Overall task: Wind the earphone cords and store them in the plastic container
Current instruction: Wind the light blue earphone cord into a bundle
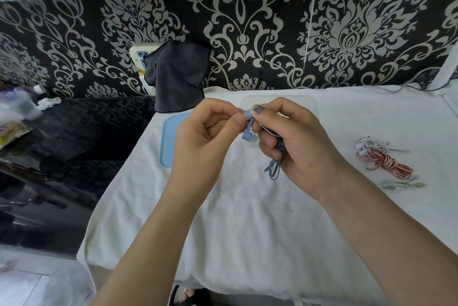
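left hand (210, 129): fingers pinching blue earbud (247, 114)
right hand (295, 142): fingers gripping wound blue cord (273, 169)
step: tucking end, keeping coil tight
next: dropping into plastic container (307, 102)

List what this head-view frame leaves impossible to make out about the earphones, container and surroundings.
- Plastic container: mostly behind both hands; contents hidden.
- Blue earphone cord: bundle buried in the right hand; number of winds unreadable.
- Blue lid: right part covered by the left hand.
- Green earphones: too small and blurred to make out the coil.
- Items on the dark counter: motion-blurred at the left edge.
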`<state>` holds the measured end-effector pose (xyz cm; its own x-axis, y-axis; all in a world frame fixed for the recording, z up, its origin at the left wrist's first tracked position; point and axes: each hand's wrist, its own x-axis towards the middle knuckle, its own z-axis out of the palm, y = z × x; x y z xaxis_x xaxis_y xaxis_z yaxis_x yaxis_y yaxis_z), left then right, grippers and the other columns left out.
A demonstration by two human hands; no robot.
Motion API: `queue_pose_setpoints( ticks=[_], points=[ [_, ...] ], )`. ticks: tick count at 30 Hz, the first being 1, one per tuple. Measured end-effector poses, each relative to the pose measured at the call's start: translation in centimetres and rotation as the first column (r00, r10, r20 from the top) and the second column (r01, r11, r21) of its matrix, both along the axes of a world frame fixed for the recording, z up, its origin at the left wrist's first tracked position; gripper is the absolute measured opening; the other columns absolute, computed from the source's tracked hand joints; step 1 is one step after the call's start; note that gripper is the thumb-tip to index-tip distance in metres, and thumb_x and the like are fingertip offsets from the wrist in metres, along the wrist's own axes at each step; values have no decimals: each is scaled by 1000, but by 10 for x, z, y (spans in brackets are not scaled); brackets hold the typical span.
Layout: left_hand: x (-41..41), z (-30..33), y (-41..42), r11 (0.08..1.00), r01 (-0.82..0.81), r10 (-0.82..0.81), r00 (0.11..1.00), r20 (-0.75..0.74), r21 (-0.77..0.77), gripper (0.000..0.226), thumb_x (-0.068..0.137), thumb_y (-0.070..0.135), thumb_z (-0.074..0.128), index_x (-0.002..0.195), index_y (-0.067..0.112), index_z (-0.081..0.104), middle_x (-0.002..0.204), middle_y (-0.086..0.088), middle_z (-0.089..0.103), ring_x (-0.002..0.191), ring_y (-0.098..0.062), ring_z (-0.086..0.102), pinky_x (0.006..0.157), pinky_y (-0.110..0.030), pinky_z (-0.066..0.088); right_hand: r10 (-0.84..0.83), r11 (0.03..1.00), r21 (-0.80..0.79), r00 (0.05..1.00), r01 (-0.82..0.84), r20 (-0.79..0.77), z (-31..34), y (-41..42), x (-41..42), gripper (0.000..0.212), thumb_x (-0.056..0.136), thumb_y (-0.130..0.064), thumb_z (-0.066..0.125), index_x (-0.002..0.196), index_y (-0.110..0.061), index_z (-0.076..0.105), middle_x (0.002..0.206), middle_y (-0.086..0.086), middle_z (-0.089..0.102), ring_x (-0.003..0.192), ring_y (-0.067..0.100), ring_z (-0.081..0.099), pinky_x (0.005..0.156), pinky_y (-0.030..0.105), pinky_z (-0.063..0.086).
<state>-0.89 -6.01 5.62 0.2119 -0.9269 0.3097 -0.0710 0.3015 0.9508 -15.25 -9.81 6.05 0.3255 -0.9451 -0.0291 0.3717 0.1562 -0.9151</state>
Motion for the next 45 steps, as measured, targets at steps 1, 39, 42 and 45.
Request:
queue_pose_setpoints(
  ticks=[1,39,42,45],
  points=[
    [1,0,0,1000,-1,1,1000,-5,5,1,94,0,66,93,-1,65,85,-9,76,81,-17,73,80,-24,57,5,1000,-1,1000,-5,2,0,0,0,12,96,-5,59,84,-2,57,63,2,60,49,10,37,42,21,29],
    [2,-3,3,985,-55,93,967,237,-161,7,96,3,65,96,7,70,87,3,70,78,-16,67,77,-31,54,43,949,273,922,-157,384,3,16,14,24,98,-13,56,75,-8,59,64,0,52,43,5,38,40,13,29],
    [6,-4,2,976,-33,105,936,335,-214,8,96,8,65,99,13,70,90,3,69,80,-25,67,78,-44,55,60,915,332,892,-229,448,4,16,13,22,95,-13,59,75,-6,64,63,0,50,42,5,37,38,11,28],
    [7,-2,2,962,-41,157,894,420,-272,11,95,6,65,100,15,68,92,2,67,87,-19,66,80,-36,55,70,877,374,851,-301,521,4,15,14,19,89,-14,62,73,-7,68,62,-1,49,39,4,38,36,11,27]
  ],
)
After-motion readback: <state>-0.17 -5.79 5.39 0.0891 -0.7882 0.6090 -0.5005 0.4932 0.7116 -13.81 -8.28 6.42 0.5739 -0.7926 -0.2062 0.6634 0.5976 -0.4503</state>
